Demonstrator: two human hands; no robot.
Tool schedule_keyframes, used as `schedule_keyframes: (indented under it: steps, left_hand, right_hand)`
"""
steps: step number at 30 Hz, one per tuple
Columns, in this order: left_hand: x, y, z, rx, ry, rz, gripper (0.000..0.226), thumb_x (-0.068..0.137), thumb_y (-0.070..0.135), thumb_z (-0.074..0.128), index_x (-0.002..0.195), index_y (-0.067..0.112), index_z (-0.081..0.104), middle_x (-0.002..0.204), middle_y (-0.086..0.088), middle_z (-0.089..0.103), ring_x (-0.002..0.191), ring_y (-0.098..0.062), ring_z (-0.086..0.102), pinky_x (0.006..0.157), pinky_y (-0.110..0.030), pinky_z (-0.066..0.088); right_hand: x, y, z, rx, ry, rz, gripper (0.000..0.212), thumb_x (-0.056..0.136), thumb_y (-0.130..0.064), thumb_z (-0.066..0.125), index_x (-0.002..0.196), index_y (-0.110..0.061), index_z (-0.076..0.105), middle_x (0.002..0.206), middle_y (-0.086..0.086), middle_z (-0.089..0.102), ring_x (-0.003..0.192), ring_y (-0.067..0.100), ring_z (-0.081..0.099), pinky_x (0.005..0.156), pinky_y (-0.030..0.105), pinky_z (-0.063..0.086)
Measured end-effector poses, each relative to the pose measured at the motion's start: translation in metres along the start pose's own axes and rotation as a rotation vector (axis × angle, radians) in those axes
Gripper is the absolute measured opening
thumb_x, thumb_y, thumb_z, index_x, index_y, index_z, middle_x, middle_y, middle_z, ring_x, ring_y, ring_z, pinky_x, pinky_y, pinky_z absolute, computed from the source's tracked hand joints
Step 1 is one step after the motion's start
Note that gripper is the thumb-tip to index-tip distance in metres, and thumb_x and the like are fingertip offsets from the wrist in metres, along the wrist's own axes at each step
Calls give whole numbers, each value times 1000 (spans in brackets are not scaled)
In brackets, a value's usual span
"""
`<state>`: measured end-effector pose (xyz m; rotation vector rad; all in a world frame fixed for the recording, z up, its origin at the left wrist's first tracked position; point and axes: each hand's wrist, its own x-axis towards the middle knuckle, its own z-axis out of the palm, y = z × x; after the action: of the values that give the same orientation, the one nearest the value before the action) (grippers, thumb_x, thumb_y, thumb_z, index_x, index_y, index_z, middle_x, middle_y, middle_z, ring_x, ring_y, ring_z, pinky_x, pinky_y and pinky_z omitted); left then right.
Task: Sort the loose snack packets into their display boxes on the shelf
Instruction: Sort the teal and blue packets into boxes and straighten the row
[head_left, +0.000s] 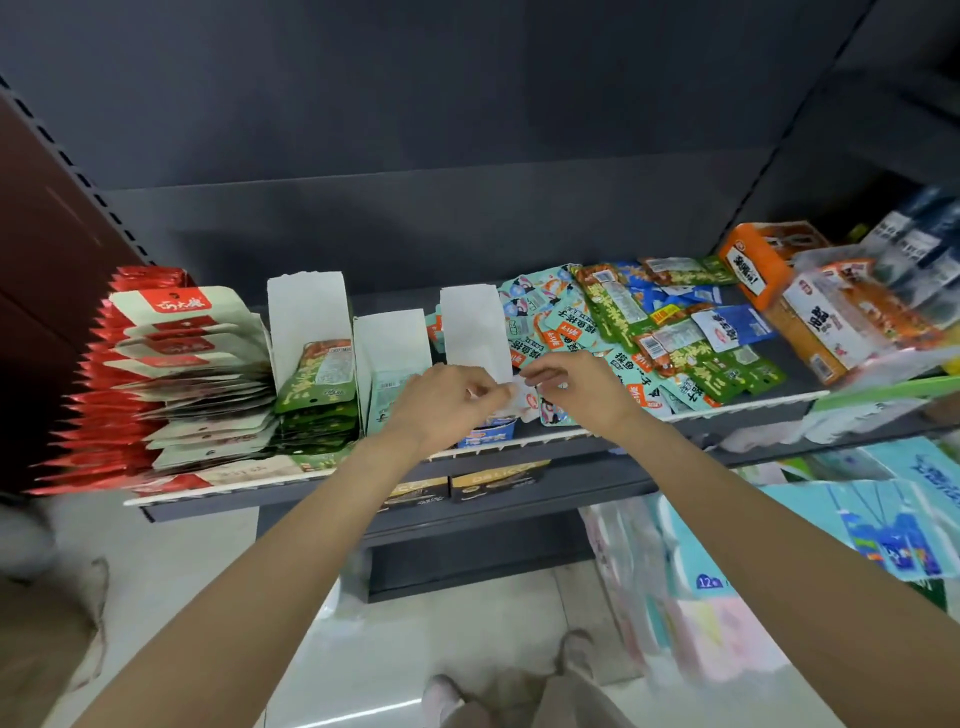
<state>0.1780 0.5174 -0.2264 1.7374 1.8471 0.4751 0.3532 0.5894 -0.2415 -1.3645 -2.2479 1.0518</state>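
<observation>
Both hands met at the shelf's (737, 405) front edge, near the picture's centre. The left hand (447, 400) and the right hand (576, 387) each pinched a small white packet (519, 397) between them — fingers closed on it, just above a blue display box (488, 434). Toward two o'clock lay the loose snack packets (639, 332), heaped; toward ten o'clock stood a white box (311, 317) holding green packets (319, 382).
</observation>
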Motion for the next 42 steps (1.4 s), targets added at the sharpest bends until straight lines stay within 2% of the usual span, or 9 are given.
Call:
schedule_keyframes:
  steps: [6,12,18,23,27,32,35,39,42]
  left_hand:
    - [38,55,22,-106,112,97,20,93,16,49,103,13,67,101,-1,69,92,-18,62,85,-31,50]
    - [107,112,75,-40,79,25,33,96,11,44,127,3,50,127,-16,53,116,-30,51,97,-36,43]
    - [160,113,131,138,-144,-182,70,95,23,49,151,11,9,158,-7,9,144,-24,12,117,-39,20]
    - [176,114,141,223,-82,-246,64,93,25,52,149,14,22,157,-4,15,143,-25,16,116,-37,21]
    - [184,121,131,58,-49,-299,49,95,19,50,141,11,39,150,-8,33,132,-25,38,109,-31,33]
    - [184,122,123,-120,-83,-363,44,96,19,48,140,12,42,148,-5,38,130,-23,42,103,-25,34]
    - [180,117,120,-214,-54,-396,38,97,23,48,134,13,50,140,-6,49,125,-24,47,96,-23,36]
    - [168,109,124,-151,-94,-372,44,98,20,45,142,14,40,148,-4,38,131,-23,41,101,-22,33]
    - [162,100,132,71,-128,-303,51,98,21,46,146,17,32,158,-2,15,143,-21,18,115,-28,19]
  right_hand:
    - [8,42,-35,-2,134,125,29,90,2,51,113,-9,65,110,8,67,104,20,61,89,21,45]
    - [23,112,-80,-160,177,217,45,88,-12,61,132,-10,50,131,13,54,122,28,50,100,33,41]
    - [42,181,-104,-420,-14,307,90,84,-41,65,150,-11,11,157,13,9,146,27,2,118,36,11]
    - [46,178,-94,-745,-115,16,71,89,-44,57,144,-12,27,154,23,16,145,34,11,105,46,41]
    - [49,168,-96,-807,-230,7,80,88,-53,53,144,-3,25,152,28,15,143,38,13,112,46,32]
    - [44,147,-102,-911,-205,-88,28,93,-11,54,118,1,57,113,22,58,107,31,56,76,33,52]
    - [45,148,-103,-843,-145,-101,23,89,5,50,108,-3,61,103,14,64,95,27,63,75,32,52]
    - [43,163,-98,-698,-218,85,73,88,-45,58,143,-9,27,149,20,24,141,39,17,105,50,36]
    - [40,172,-91,-770,-295,99,85,90,-44,55,150,-10,4,156,22,-5,143,42,-8,114,53,16]
